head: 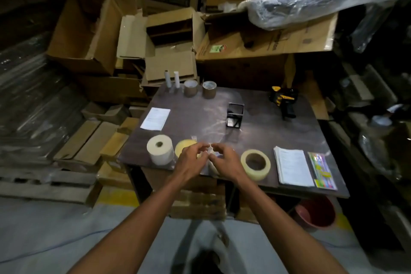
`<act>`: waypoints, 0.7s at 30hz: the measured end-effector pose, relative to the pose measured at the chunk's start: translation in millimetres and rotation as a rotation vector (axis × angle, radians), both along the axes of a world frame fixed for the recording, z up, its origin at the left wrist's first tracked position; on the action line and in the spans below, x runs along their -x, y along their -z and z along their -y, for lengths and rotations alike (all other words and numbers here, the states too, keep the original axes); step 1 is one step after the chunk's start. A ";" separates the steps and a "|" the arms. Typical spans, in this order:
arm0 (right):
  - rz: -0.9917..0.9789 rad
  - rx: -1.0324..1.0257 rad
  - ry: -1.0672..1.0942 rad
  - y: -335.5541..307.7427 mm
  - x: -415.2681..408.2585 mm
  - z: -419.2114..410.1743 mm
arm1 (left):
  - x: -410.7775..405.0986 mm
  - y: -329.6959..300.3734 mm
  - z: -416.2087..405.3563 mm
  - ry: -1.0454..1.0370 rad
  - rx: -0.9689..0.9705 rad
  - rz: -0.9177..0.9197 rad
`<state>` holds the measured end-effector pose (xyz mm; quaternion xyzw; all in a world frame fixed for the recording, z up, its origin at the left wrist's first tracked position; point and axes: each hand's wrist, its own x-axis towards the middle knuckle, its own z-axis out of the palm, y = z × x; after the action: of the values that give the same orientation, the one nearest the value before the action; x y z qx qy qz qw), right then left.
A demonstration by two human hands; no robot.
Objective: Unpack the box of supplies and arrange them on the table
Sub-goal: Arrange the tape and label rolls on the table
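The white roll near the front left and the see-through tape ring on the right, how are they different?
The white roll stands taller and is solid white; the clear tape ring is lower and pale, see-through yellowish. The white roll has a tiny centre hole, while the clear tape ring has a wide one. Both sit flat on the table, hole facing up, near its front edge.

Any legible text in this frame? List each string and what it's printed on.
"ton", the end of a cut-off word: large flattened brown cardboard box behind the table.
White printed sheet: too small to read.
White paper stack: blurred.
Colourful plastic packet: unreadable.
Green sticker on that box: unreadable.
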<state>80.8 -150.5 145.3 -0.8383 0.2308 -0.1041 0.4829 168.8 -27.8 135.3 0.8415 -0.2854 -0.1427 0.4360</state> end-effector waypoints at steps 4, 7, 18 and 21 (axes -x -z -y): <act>0.011 -0.048 0.015 9.4 -67.2 32.3 | -58.4 -6.1 27.1 -0.047 0.015 -0.021; -0.007 -0.063 0.023 12.2 -114.6 58.3 | -103.2 -11.6 45.2 -0.087 0.005 -0.053; -0.063 -0.036 -0.072 13.4 -240.1 112.0 | -228.6 -1.4 71.6 -0.233 0.015 -0.114; -0.089 -0.053 -0.078 19.8 -271.6 113.8 | -262.1 4.0 74.1 -0.244 0.003 -0.129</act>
<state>352.3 -264.3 125.5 -0.8374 0.2215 -0.0417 0.4980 430.9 -101.9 131.3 0.8584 -0.1527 -0.1421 0.4686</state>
